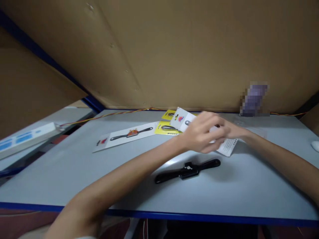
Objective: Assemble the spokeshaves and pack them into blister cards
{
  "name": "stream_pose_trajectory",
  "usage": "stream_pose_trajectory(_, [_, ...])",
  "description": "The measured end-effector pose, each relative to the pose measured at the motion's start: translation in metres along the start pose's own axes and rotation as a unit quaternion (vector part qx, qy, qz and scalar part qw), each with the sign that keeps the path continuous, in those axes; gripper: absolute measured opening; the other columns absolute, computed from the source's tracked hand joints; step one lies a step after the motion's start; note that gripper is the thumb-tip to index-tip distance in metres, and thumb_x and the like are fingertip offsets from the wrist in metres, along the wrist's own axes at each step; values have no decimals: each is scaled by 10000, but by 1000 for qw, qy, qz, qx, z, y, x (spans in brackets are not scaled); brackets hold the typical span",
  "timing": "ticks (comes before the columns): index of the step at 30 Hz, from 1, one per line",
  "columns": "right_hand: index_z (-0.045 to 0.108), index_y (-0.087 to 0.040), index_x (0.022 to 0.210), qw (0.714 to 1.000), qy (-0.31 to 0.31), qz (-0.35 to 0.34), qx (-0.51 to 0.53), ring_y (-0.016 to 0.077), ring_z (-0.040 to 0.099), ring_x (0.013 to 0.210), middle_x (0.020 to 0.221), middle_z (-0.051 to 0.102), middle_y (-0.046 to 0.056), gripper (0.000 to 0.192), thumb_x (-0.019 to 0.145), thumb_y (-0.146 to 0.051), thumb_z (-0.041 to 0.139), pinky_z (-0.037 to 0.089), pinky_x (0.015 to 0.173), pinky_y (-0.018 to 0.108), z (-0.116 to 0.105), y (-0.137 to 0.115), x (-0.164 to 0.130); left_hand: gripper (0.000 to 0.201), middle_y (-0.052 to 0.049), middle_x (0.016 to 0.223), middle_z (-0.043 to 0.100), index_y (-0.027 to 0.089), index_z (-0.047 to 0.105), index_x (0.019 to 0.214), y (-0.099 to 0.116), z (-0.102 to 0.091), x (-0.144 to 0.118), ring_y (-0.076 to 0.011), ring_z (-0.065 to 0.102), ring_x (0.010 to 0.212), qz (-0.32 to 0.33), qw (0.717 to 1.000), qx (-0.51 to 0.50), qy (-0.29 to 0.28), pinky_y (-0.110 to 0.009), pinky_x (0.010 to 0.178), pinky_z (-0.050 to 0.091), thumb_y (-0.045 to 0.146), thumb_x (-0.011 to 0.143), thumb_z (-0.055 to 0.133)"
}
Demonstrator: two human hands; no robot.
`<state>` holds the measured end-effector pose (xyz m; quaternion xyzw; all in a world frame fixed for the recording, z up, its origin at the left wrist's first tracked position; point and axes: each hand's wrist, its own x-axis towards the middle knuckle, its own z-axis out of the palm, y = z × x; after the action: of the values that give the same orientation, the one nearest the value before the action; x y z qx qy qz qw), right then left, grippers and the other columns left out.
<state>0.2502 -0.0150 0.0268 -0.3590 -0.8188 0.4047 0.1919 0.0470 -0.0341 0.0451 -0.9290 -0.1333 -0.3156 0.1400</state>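
A black spokeshave lies on the table below my hands. Above and behind it, a white printed packaging card is tilted, its upper left and lower right corners showing past my hands. My left hand is closed, with fingers curled across the front of the card. My right hand meets it from the right; its fingers are mostly hidden behind the left hand, so its grip cannot be made out. The fingers are slightly blurred.
Another card with a spokeshave picture lies to the left. Yellow blister packs are behind the held card. A blurred-out purple object leans on the back panel. A white box sits far left, a white object far right.
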Motion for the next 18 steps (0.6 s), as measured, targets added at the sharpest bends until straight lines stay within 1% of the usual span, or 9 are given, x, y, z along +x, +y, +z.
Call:
stream_pose_trajectory(3, [648, -234, 1280, 984, 112, -33, -137, 308, 672, 1080, 1202, 731, 108, 331, 961, -315, 616, 520, 962, 470, 1, -27, 9, 325, -61, 954, 697, 280, 691, 1069, -50, -56, -58, -258, 609, 902, -104, 963, 102, 227, -471, 860, 472, 440, 1045, 410])
stream_pose_trajectory(4, [631, -209, 1317, 967, 140, -41, -209, 297, 677, 1064, 1215, 722, 130, 342, 984, -243, 561, 519, 937, 450, 5, -35, 15, 330, -56, 933, 682, 265, 683, 1031, -68, -69, -81, -250, 605, 887, -186, 946, 119, 240, -460, 848, 474, 466, 1044, 423])
stream_pose_trajectory(6, [610, -185, 1366, 924, 159, -37, -346, 282, 688, 1018, 1215, 701, 158, 408, 999, -107, 450, 518, 864, 412, 18, -48, 31, 387, -46, 855, 627, 243, 655, 930, -101, -83, -128, -243, 573, 848, -341, 910, 138, 193, -428, 800, 460, 569, 1002, 458])
stream_pose_trajectory(9, [617, -179, 1373, 890, 105, -1, -444, 273, 691, 978, 1237, 671, 177, 379, 1047, -124, 432, 510, 799, 380, 35, -51, 58, 377, -74, 832, 595, 225, 610, 851, -127, -81, -187, -264, 544, 853, -500, 855, 136, 33, -417, 801, 441, 531, 980, 432])
stream_pose_trajectory(11, [613, -179, 1388, 888, 62, -8, -456, 299, 675, 1044, 1286, 652, 191, 354, 1090, -343, 511, 515, 858, 409, 42, -46, 69, 334, -96, 885, 625, 226, 609, 842, -127, -77, -206, -283, 556, 909, -502, 855, 124, -30, -425, 844, 441, 499, 960, 455])
stream_pose_trajectory(12, [604, -183, 1407, 888, 52, -20, -456, 323, 659, 1093, 1306, 644, 197, 428, 1087, -457, 524, 509, 910, 448, 42, -42, 71, 331, -97, 887, 632, 230, 602, 826, -122, -76, -207, -283, 559, 911, -491, 862, 122, -34, -426, 855, 442, 491, 960, 449])
stream_pose_trajectory(14, [583, -197, 1441, 891, 58, -50, -448, 371, 613, 1188, 1338, 632, 205, 534, 1080, -578, 484, 464, 1003, 546, 35, -33, 65, 358, -82, 838, 624, 238, 575, 780, -103, -77, -193, -268, 560, 865, -458, 882, 113, -12, -416, 843, 445, 501, 971, 426])
stream_pose_trajectory(15, [582, -205, 1439, 892, 70, -60, -442, 384, 595, 1212, 1356, 623, 205, 530, 1086, -579, 452, 441, 1024, 580, 28, -29, 58, 380, -69, 796, 615, 240, 563, 754, -90, -78, -179, -255, 561, 825, -423, 902, 78, -31, -399, 809, 448, 523, 970, 432])
stream_pose_trajectory(18, [615, -207, 1312, 900, 114, -49, -418, 399, 563, 1229, 1368, 609, 193, 474, 1064, -577, 454, 425, 1020, 608, -8, -15, 24, 437, -46, 761, 647, 231, 576, 732, -38, -76, -130, -224, 581, 748, -249, 943, -100, -198, -363, 729, 455, 599, 956, 502])
